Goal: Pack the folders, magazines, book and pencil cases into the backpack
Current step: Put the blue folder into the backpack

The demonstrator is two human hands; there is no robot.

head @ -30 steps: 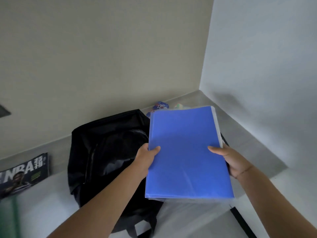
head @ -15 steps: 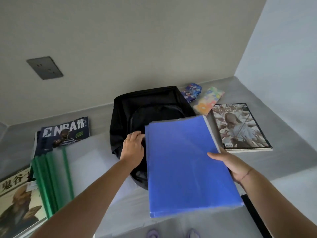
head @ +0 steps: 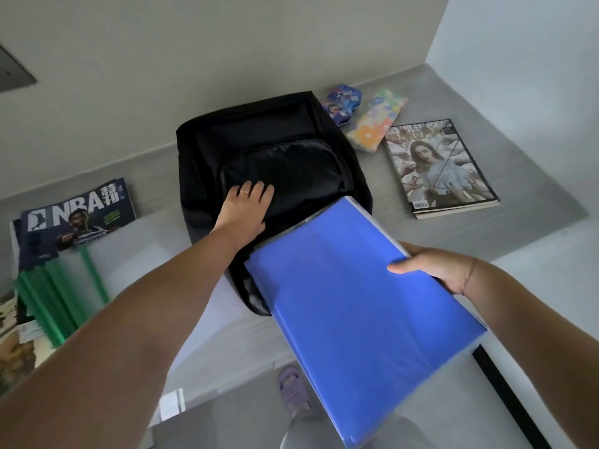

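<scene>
A black backpack [head: 269, 140] lies flat on the grey counter [head: 518, 163], its near end toward me. My left hand [head: 244, 210] rests on the backpack's front flap with fingers spread. My right hand [head: 434, 265] grips the right edge of a stack of blue folders [head: 350, 306], whose far corner sits at the backpack's near end. Two pencil cases lie behind the bag on the right, one blue [head: 343, 103], one flowered [head: 377, 119]. A magazine with a woman on its cover [head: 439, 166] lies to the right.
At the left lie an NBA magazine [head: 77, 218], green-spined folders [head: 55, 296] and another magazine or book [head: 14, 348] at the edge. A wall socket plate [head: 13, 71] is on the wall. A purple slipper [head: 293, 387] shows on the floor below.
My left hand left the folders and moved onto the backpack's front. The right hand alone now holds the blue folders, tilted with the far corner down at the bag. The view dropped lower.
</scene>
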